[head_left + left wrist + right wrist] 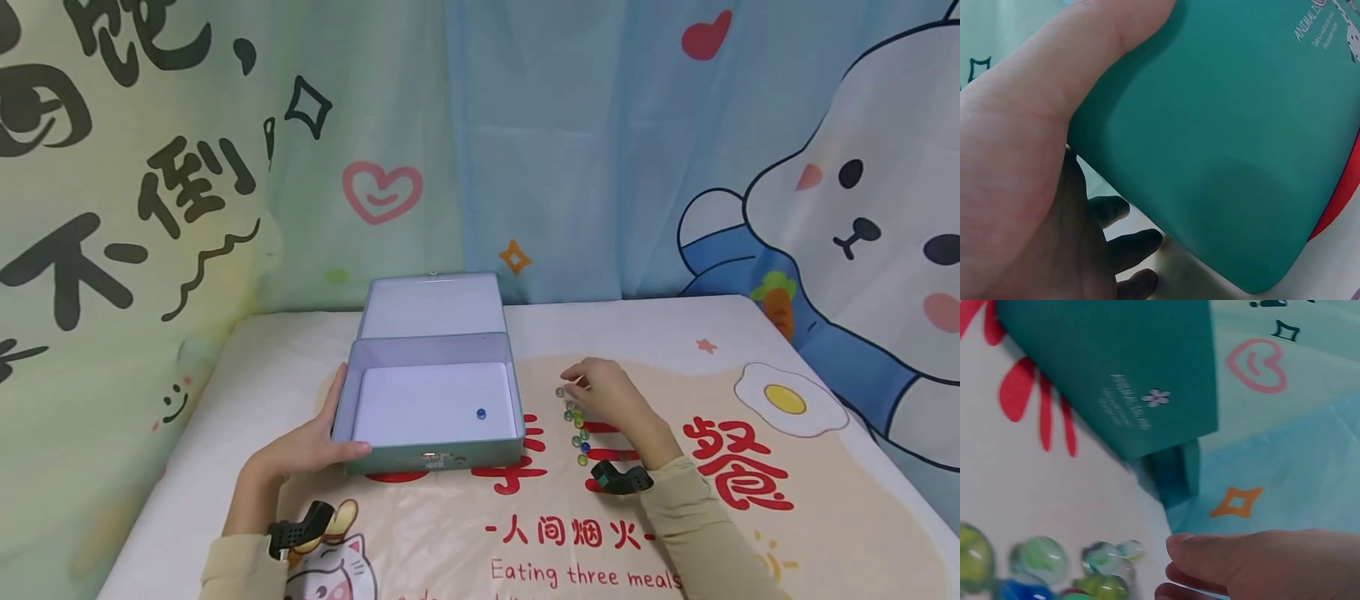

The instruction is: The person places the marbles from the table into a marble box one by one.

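An open green tin box (480,456) with a pale interior stands on the table, its lid (431,308) tipped back behind it. One blue marble (482,413) lies inside on the right. My left hand (303,442) holds the box's front left corner, thumb along the front and fingers on the left side. To the right of the box runs a loose line of green, yellow and blue marbles (577,422). At the far end of that line my right hand (609,390) hovers with loosely bent fingers, close to a marble (560,392). No marble shows between its fingers.
A printed cloth (817,508) with red lettering covers the table (262,350). Behind it hangs a blue and green curtain (540,150) with cartoon drawings. Black wrist cameras sit on both forearms.
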The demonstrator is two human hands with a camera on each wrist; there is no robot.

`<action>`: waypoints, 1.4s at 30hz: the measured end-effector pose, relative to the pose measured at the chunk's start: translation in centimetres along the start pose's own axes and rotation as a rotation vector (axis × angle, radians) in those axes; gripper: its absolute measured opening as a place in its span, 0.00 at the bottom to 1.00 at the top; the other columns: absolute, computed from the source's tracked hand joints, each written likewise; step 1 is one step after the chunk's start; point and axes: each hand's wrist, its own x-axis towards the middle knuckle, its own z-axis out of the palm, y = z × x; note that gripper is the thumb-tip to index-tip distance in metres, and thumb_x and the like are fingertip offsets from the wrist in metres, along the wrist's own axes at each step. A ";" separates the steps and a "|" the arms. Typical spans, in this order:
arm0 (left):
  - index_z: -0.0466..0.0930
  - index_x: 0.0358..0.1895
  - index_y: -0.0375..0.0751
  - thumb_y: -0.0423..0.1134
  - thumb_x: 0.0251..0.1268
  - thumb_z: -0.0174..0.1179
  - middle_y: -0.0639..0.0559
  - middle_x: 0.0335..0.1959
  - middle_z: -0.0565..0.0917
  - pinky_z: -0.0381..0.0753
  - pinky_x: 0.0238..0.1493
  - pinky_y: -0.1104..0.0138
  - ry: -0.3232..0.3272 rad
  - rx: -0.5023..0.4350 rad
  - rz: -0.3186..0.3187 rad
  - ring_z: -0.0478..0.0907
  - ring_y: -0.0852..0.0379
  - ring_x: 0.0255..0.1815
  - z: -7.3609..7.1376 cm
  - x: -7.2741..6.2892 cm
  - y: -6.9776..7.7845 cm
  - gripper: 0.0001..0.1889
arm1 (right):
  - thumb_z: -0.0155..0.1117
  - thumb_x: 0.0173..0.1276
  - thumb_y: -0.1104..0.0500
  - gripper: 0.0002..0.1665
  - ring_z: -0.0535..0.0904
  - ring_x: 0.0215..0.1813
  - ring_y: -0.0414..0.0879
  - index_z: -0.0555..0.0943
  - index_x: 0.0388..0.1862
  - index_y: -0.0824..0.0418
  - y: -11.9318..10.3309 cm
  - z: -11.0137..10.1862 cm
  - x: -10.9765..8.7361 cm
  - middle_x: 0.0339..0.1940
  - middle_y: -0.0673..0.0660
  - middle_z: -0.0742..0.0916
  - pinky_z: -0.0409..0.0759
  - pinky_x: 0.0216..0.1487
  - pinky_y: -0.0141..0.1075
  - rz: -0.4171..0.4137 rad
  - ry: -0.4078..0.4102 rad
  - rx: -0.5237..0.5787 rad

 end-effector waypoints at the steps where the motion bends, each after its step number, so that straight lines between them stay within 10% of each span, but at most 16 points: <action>1: 0.14 0.72 0.61 0.48 0.56 0.65 0.41 0.76 0.25 0.49 0.66 0.34 0.003 0.000 -0.001 0.38 0.33 0.74 0.0 0.0 0.0 0.62 | 0.64 0.65 0.58 0.15 0.80 0.43 0.50 0.84 0.49 0.62 -0.1 0.2 0.1 0.43 0.59 0.85 0.82 0.45 0.41 0.002 0.005 0.000; 29: 0.13 0.71 0.65 0.48 0.55 0.66 0.42 0.76 0.24 0.52 0.67 0.37 -0.007 -0.037 -0.002 0.42 0.35 0.73 0.2 -0.4 -0.4 0.62 | 0.68 0.62 0.58 0.12 0.77 0.35 0.46 0.84 0.43 0.61 -1.2 2.7 -0.1 0.36 0.55 0.86 0.82 0.46 0.43 0.071 0.052 -0.053; 42: 0.13 0.72 0.63 0.47 0.56 0.66 0.41 0.76 0.24 0.51 0.67 0.38 -0.007 -0.059 0.008 0.41 0.34 0.73 0.2 -0.3 -0.4 0.63 | 0.64 0.64 0.59 0.14 0.82 0.42 0.51 0.83 0.47 0.62 -1.0 1.9 0.1 0.42 0.59 0.86 0.82 0.47 0.44 0.012 0.200 0.023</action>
